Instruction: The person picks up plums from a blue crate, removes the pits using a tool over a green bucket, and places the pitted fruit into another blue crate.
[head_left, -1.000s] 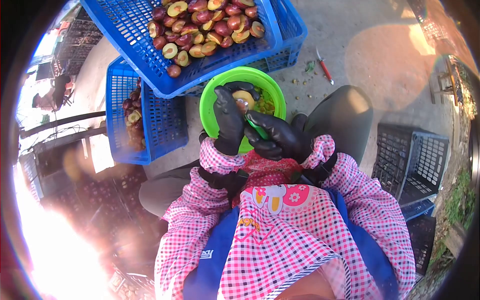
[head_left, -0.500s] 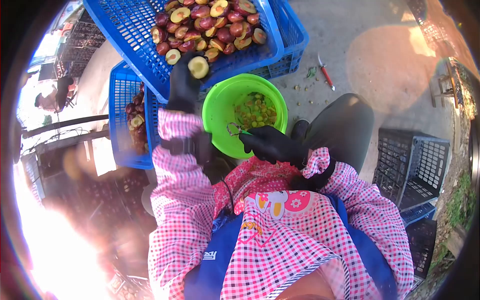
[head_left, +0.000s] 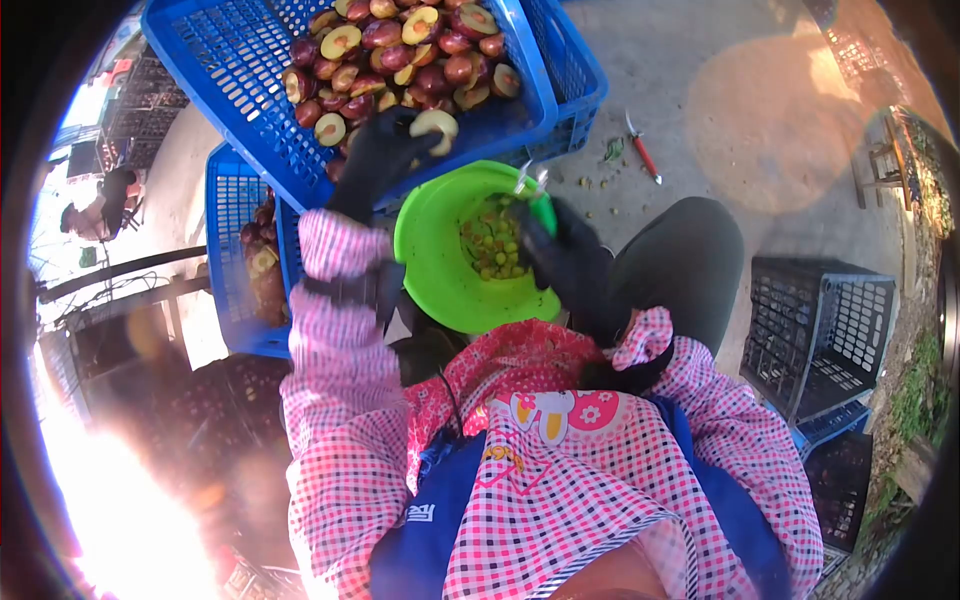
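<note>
My left hand (head_left: 382,158), in a black glove, holds a pale-fleshed plum half (head_left: 436,128) over the near edge of the upper blue crate (head_left: 270,110). That crate carries a heap of cut red plums (head_left: 400,60). My right hand (head_left: 568,250), also black-gloved, is closed around a small hand tool (head_left: 532,180) whose shiny metal end points up; its handle is hidden in the glove. This hand is over the right rim of the green bucket (head_left: 425,255). Pits and yellow-green scraps (head_left: 495,240) lie at the bucket's bottom.
A red-handled knife (head_left: 644,148) lies on the concrete floor to the right. Another blue crate (head_left: 222,270) with plums stands at left. Black crates (head_left: 815,335) are stacked at right. A person (head_left: 105,210) sits in the far left background.
My right hand has moved up and right to the bucket's right rim, turning the tool's metal end upward. My left hand has shifted slightly right with the plum half.
</note>
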